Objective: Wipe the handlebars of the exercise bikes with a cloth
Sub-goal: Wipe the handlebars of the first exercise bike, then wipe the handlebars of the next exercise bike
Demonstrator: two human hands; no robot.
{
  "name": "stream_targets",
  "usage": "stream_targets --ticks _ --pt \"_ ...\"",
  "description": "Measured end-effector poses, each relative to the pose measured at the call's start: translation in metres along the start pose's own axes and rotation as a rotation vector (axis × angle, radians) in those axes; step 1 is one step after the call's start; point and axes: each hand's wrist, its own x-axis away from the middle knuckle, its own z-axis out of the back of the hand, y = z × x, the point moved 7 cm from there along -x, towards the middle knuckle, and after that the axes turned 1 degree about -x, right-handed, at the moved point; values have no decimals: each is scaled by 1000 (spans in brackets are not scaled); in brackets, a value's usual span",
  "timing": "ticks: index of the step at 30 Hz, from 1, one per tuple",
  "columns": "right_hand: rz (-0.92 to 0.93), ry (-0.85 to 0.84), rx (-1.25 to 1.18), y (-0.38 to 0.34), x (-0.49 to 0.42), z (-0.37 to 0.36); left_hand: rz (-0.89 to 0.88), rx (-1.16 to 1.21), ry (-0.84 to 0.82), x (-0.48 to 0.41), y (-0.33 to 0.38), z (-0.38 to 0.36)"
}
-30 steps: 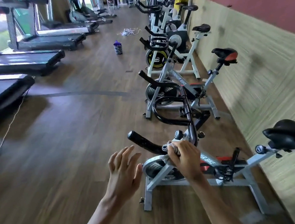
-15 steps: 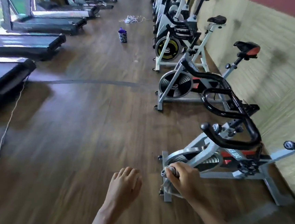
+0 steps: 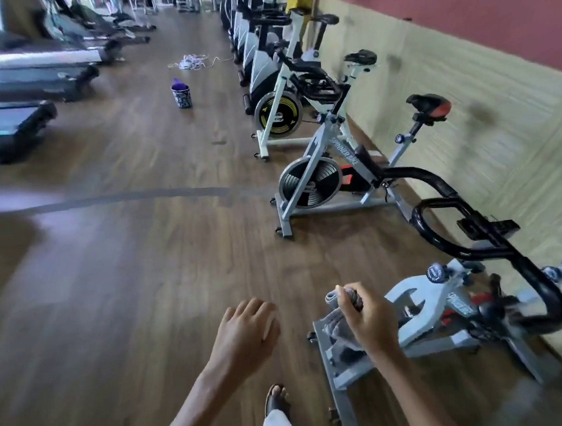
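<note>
Change vs. one second ago: the right hand [image 3: 367,320] has come off the bar and now sits low and to the left of it. The view has swung left down the row, and the bikes ahead appear larger.

Floor [image 3: 110,295]: dark wood planks, with treadmills along the far left.

Nearest bike [image 3: 413,306]: grey frame at lower right, heavily motion-blurred. Its black handlebars [image 3: 500,251] loop above and to the right of the right hand, apart from it and not touched.

Next bike [image 3: 324,175]: stands further along the wall, and more bikes follow behind it.

Left hand [image 3: 246,338]: hangs free over the floor with fingers loosely bent, holding nothing.

Right hand: fingers curled around the grey cloth [image 3: 333,322], which is bunched, with a fold hanging below the fist.

Foot [image 3: 276,400]: in a sandal, on the floor beside the nearest bike's base bar.

Cup [image 3: 181,95]: patterned, standing in the open aisle. A loose tangle of cord [image 3: 191,62] lies beyond it.

Judgement: this looks like a move between bikes, so the wiping is paused rather than finished.

Risks:
- The foot could catch the base bar, because the step passes close beside it.
- The hanging fold of cloth could snag on a frame knob.
- The cup or cord further down the aisle could trip the person if the eyes stay on the bikes.
- The far horn of the nearest bar could be left unwiped if the person has moved on too early. The pictures cannot confirm how much of it is covered.
</note>
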Motion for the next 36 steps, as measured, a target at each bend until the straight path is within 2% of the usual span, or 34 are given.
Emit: stream_targets --ticks 3,6,12,16,20,24,29,36 --pt "-30 97 -67 12 -49 -25 -48 17 14 -66 -31 -4" --pt "-56 125 -98 28 -97 -60 -72 32 -19 -136 -61 -12" --pt "-171 66 -102 51 -187 -120 -136 28 -74 -264 -104 -25" --pt "-197 50 -25 69 -234 -157 -204 44 -153 -337 -120 -51" --pt "-282 127 55 101 -277 -192 -321 77 -188 -422 -132 -86" --pt "-432 245 255 148 -314 -221 -461 127 -258 -520 -143 -129" --pt "-680 496 549 173 -344 -231 -771 261 -310 -615 -123 -164" --pt "-928 723 693 168 -349 -218 -1199 296 -515 -666 -38 -204"
